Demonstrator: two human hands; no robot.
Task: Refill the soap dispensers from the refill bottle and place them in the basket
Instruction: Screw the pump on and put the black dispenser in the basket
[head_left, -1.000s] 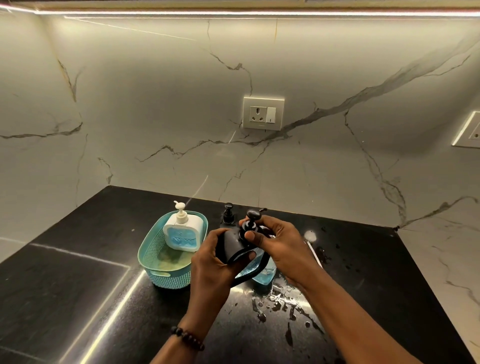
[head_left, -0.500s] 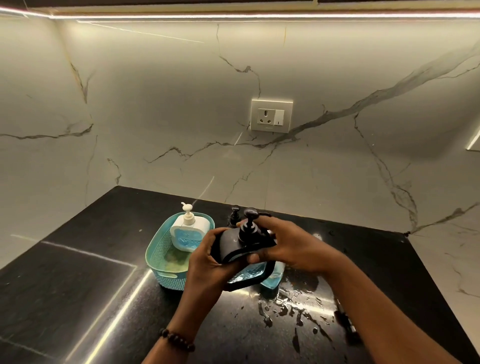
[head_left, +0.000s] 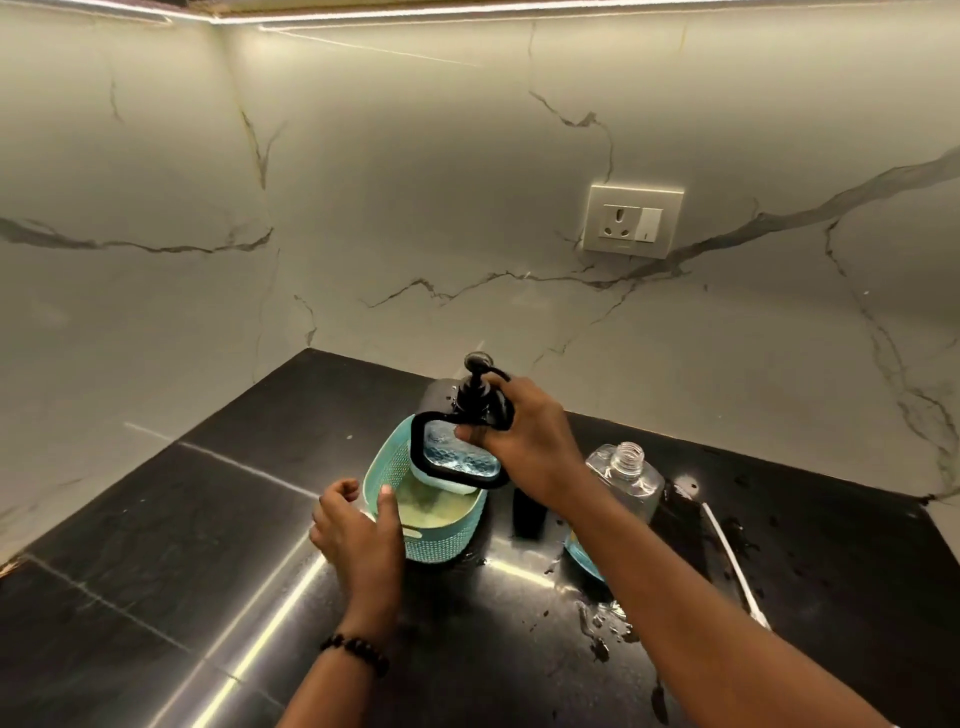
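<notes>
Half a second ago both hands gripped the black dispenser in front of the basket; the right hand (head_left: 524, 441) alone now grips the black soap dispenser (head_left: 457, 447) at its pump neck, holding it above the far end of the teal basket (head_left: 441, 535). The left hand (head_left: 358, 535) has let go and rests against the basket's near left rim, fingers loosely curled, grasping nothing that shows. The white dispenser (head_left: 441, 484) in the basket is almost wholly hidden behind the black one; only its lower edge shows. A dark object (head_left: 529, 512) beside the basket is too shadowed to identify. The clear, uncapped refill bottle (head_left: 626, 480) stands on the wet black table (head_left: 156, 545) just right of the right wrist, its base hidden by the forearm. No label or writing is legible.
</notes>
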